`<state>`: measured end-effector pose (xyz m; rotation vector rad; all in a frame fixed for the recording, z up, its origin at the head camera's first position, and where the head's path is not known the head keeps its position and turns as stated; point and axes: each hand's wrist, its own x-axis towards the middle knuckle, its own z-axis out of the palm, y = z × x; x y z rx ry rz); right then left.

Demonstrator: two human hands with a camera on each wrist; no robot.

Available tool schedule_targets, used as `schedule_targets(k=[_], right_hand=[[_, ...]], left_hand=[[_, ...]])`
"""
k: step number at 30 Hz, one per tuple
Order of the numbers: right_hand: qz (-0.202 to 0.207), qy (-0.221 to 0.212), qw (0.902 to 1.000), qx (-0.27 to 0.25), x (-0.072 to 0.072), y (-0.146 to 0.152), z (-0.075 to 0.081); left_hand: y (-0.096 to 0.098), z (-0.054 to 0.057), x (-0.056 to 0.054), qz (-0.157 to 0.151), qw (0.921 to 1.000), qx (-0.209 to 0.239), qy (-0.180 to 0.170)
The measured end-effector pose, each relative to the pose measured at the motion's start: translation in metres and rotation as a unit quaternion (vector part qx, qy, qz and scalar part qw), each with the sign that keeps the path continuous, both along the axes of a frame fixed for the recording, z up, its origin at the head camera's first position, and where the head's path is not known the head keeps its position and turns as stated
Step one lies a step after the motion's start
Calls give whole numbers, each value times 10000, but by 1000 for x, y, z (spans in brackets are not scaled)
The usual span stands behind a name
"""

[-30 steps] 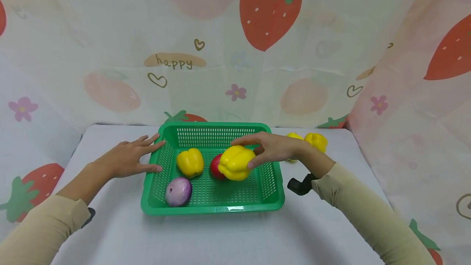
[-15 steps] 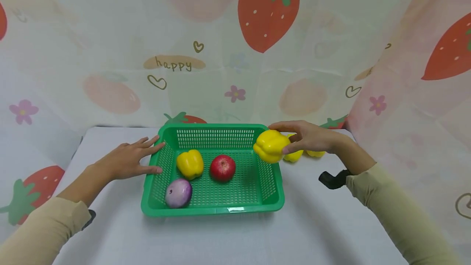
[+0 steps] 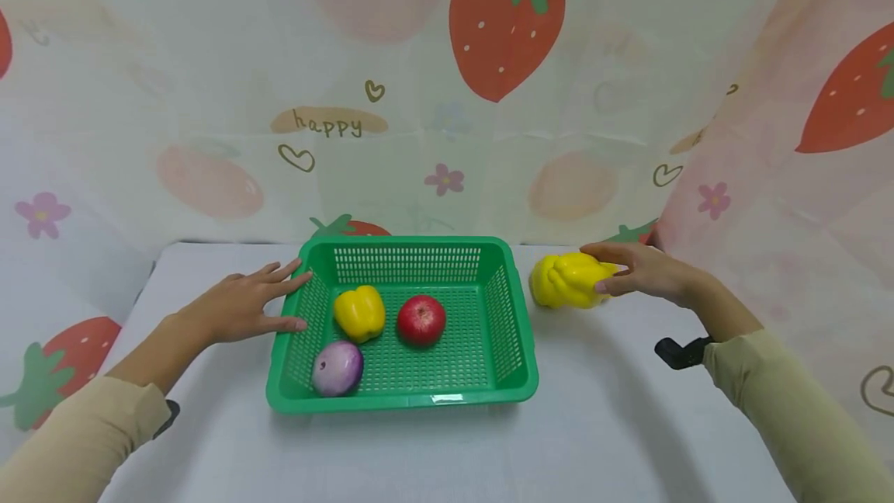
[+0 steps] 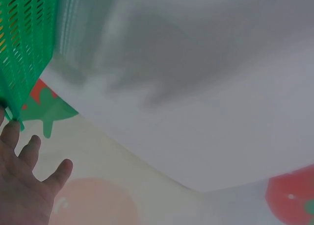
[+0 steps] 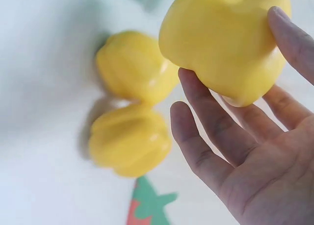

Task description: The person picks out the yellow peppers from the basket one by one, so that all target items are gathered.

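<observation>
My right hand [image 3: 646,274] pinches a yellow bell pepper [image 5: 223,38] between thumb and fingers, right of the green basket [image 3: 391,404]. Close by the held pepper, the right wrist view shows two more yellow bell peppers, one [image 5: 130,65] touching or nearly touching the other [image 5: 130,139] on the table. My left hand [image 3: 240,303] rests with spread, straight fingers at the basket's left rim. Inside the basket lie a yellow bell pepper [image 3: 359,313], a red pomegranate-like fruit [image 3: 421,320] and a purple onion [image 3: 337,369].
The basket stands on a white-covered table [image 3: 419,456]. A curtain [image 3: 391,177] with strawberry prints hangs along the table's back edge and continues on both sides.
My right hand has lifted the yellow bell pepper away from above the red fruit and carried it right, out past the basket's right rim. My left hand and the basket stay put.
</observation>
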<state>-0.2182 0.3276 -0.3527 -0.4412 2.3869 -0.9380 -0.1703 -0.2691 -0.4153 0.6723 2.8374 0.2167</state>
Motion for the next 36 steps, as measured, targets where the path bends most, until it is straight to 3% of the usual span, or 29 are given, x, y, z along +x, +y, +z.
schedule_targets(k=[11,17,25,30,36], right_hand=[[-506,-826,9949,-272,4,40,-41],[-709,-983,9925,-124,12,48,-59],[-1081,-1070,9884,12,11,55,-81],[-1166,-1123,9868,94,9,59,-90],[-1208,-1200,9853,152,9,57,-89]], left_hand=[[0,0,2,-15,10000,-4,22],[1,1,1,-6,10000,-27,11],[3,2,0,45,10000,-12,-64],[3,1,1,55,10000,-22,-66],[3,2,1,78,9999,-30,-69]])
